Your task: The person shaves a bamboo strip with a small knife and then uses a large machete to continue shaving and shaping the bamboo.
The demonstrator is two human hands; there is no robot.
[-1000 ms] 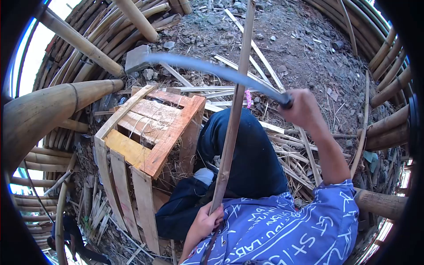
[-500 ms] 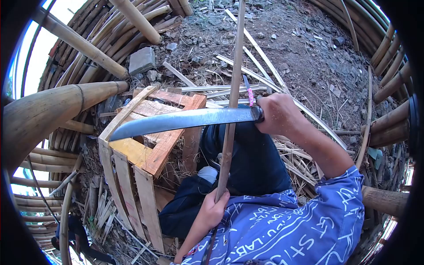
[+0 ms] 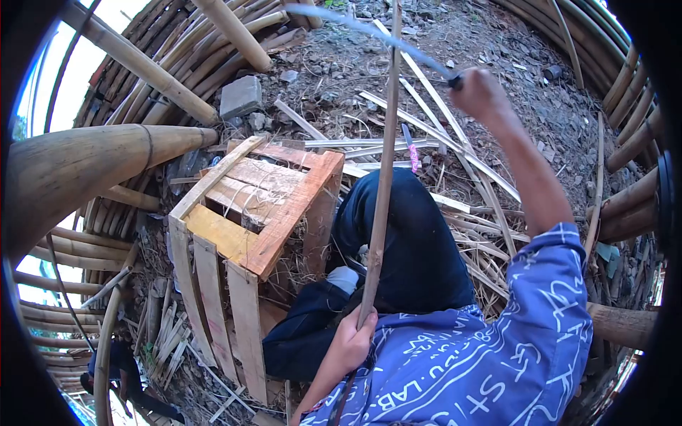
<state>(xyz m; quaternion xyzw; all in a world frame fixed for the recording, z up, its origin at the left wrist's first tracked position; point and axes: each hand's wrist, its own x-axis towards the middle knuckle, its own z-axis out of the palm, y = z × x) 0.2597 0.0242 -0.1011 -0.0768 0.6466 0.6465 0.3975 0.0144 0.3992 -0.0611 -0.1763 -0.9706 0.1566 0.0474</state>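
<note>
My left hand grips the lower end of a long thin bamboo strip that stands almost upright in front of me, over my dark-trousered knee. My right hand is raised at arm's length and holds the handle of a long machete. Its blurred blade sweeps up and left across the top of the strip. A wooden slat crate stands just left of the strip, beside my leg.
Thick bamboo poles lie stacked at the left and curve round the right edge. Split bamboo strips and shavings litter the dirt ahead. A grey stone block sits beyond the crate. A small pink-handled knife lies among the strips.
My right hand has swung the machete up from level across the strip near the crate to high and far out. My left hand keeps its hold on the strip.
</note>
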